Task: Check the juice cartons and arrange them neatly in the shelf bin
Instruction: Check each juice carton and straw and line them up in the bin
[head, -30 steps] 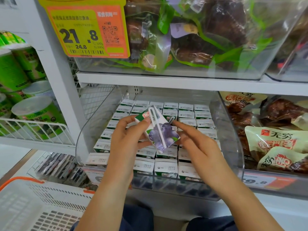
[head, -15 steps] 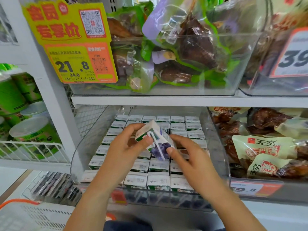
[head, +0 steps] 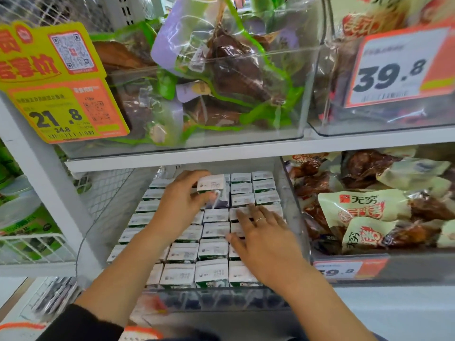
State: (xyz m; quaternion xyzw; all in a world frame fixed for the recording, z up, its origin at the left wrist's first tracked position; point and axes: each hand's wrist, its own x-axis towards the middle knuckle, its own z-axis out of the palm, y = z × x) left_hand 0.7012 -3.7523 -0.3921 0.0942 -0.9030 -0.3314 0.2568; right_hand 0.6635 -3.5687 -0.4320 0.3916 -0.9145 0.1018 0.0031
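Note:
A clear shelf bin (head: pixel 293 212) on the middle shelf holds several rows of small white-topped juice cartons (head: pixel 213 249) standing upright. My left hand (head: pixel 182 203) grips one carton (head: pixel 213 187) with a purple side and a straw, upright and partly raised above a gap in the back rows. My right hand (head: pixel 261 237) lies flat with straight fingers on the carton tops at the right side of the bin; a ring is on one finger.
A shelf board (head: pixel 187 156) hangs low over the bin's back rows. Above it stands a clear bin of vacuum-packed food (head: pixel 221 82) with a yellow price tag (head: pixel 61 94). Snack packs (head: pixel 369 205) fill the bin on the right. Green tubs (head: pixel 22 217) sit left.
My left hand turned the carton upright and carried it back toward the rear rows. My right hand let go of it and came down flat on the carton tops. The camera tilted up.

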